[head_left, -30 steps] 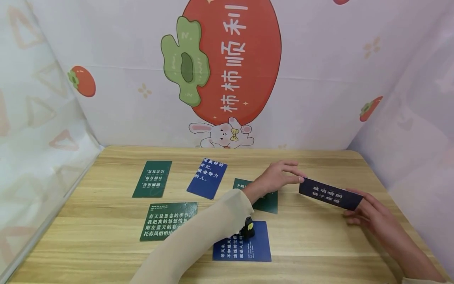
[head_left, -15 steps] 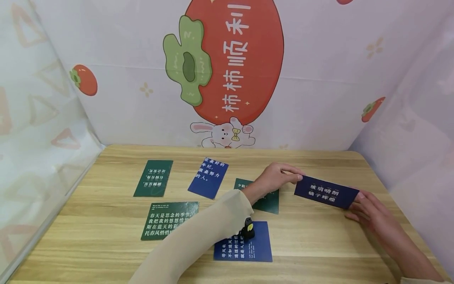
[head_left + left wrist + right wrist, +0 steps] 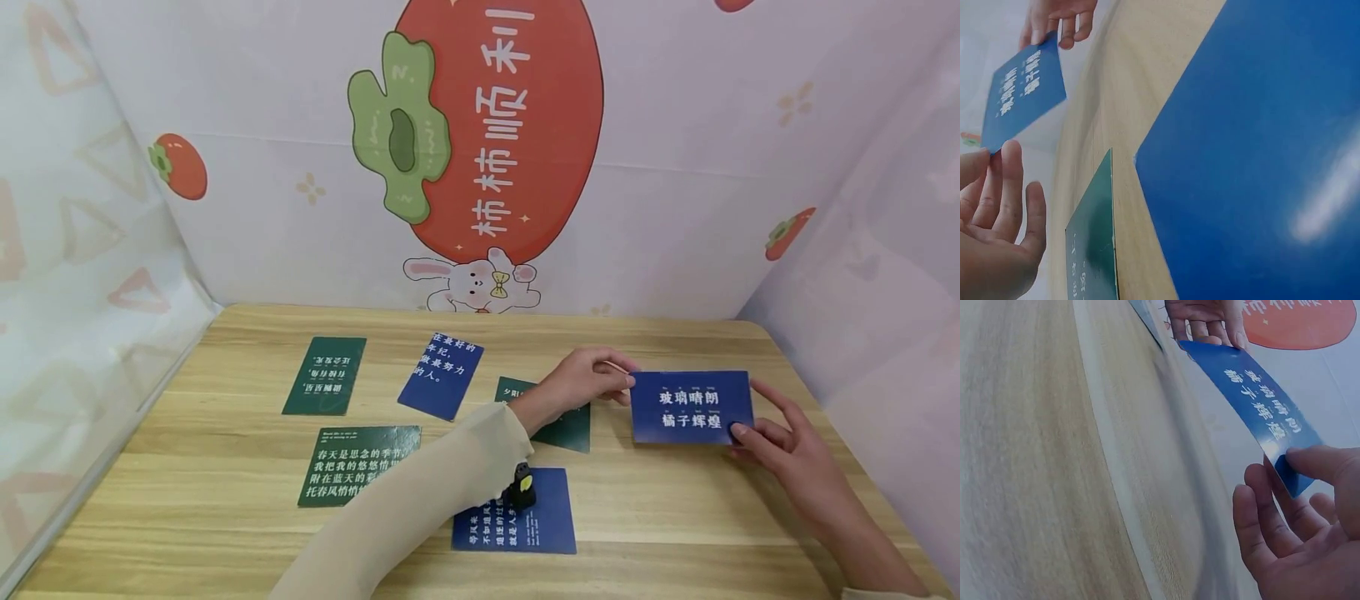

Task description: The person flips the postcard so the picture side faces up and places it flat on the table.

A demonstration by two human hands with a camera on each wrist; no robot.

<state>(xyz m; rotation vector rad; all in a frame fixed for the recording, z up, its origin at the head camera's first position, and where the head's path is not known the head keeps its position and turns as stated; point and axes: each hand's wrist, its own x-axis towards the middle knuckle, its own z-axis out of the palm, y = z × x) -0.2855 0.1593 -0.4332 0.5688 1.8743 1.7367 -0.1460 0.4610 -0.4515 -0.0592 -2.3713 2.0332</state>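
Note:
Between the two hands a blue card [image 3: 692, 407] with white Chinese characters is held up off the table, its printed face toward the head camera. The left hand [image 3: 581, 383] pinches its upper left corner between thumb and fingers. At the card's right end the right hand [image 3: 791, 446] grips it, thumb on the printed face and fingers behind, as the right wrist view shows with the card [image 3: 1254, 403]. Under the left wrist lies a green card [image 3: 562, 429], partly hidden. A blue card [image 3: 551, 521] lies below the left forearm, partly covered by its sleeve and a small black object.
On the wooden table [image 3: 637, 517] lie a green card [image 3: 325, 375] and a blue card [image 3: 441, 377] at the back left. Another green card [image 3: 352, 458] is nearer, partly behind the sleeve. A printed white backdrop [image 3: 285, 233] stands behind the table.
The held blue card has tilted up from a slanted, narrow view to face the camera more squarely. The right hand has shifted its hold, its thumb now on the card's front.

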